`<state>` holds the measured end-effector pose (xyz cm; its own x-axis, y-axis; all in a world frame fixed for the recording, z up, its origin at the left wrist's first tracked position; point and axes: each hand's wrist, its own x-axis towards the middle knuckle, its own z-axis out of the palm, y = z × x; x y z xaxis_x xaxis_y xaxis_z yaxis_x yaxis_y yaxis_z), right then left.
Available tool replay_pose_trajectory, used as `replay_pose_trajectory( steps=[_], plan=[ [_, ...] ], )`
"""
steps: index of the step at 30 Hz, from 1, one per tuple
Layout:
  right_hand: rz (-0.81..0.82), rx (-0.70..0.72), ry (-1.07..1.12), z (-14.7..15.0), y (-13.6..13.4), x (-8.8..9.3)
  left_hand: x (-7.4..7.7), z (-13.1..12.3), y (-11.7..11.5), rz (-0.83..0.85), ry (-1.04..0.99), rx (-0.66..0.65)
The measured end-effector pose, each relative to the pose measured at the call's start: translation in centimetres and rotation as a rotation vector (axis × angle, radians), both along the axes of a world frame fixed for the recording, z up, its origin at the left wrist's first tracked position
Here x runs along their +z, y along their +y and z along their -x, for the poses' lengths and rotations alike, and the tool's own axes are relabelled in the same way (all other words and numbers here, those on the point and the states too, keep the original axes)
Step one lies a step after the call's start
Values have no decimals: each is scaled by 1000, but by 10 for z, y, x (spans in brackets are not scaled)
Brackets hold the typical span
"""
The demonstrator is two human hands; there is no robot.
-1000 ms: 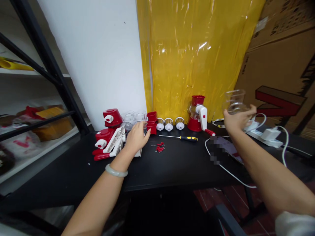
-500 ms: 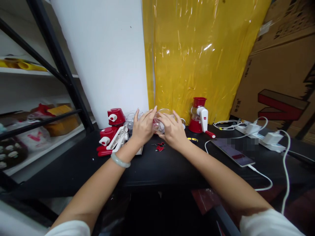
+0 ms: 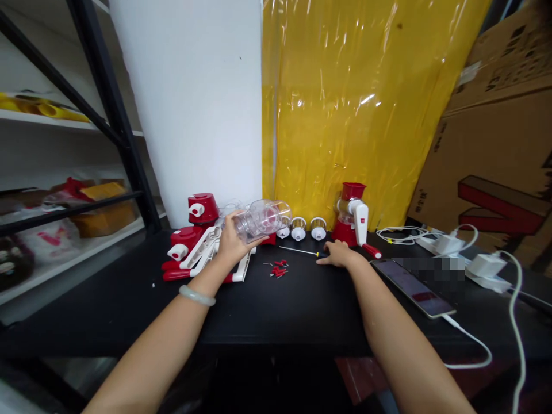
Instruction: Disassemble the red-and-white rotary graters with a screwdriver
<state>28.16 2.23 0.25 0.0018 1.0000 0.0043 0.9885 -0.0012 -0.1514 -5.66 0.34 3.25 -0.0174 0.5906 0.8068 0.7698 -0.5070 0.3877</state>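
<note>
My left hand (image 3: 235, 241) is closed around a clear plastic grater body (image 3: 264, 219), tilted with its wide round opening toward the right, held above the table. My right hand (image 3: 338, 253) is down on the table, its fingers on the handle of a screwdriver (image 3: 302, 250) whose thin metal shaft points left. The palm hides most of that handle. Between the hands lies a small heap of red-headed screw pieces (image 3: 279, 268). Behind them stand several metal grater drums with white ends (image 3: 298, 229), the leftmost partly covered by the clear body.
A whole red and white rotary grater (image 3: 351, 215) stands at the back right. White crank handles (image 3: 207, 253) and red grater bases (image 3: 202, 208) are piled at the left. A charging phone (image 3: 414, 287), cables and a power strip (image 3: 487, 275) lie at the right.
Both hands were together around the clear body. Now my left hand alone holds it, tilted and further left, while my right hand has gone down and right to the screwdriver.
</note>
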Motion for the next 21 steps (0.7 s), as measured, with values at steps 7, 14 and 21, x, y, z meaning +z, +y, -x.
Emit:
replay_pose_trajectory(
  steps=[7,14,21],
  plan=[
    [-17,118,188,-17,6,-1,2,-5,-13,33,79,8],
    [-239,156,750,-27,-2,12,-8,-4,-3,-44,128,-12],
    [-787,-286,845,-39,-4,28,-10,4,16,-363,94,-96]
  ],
)
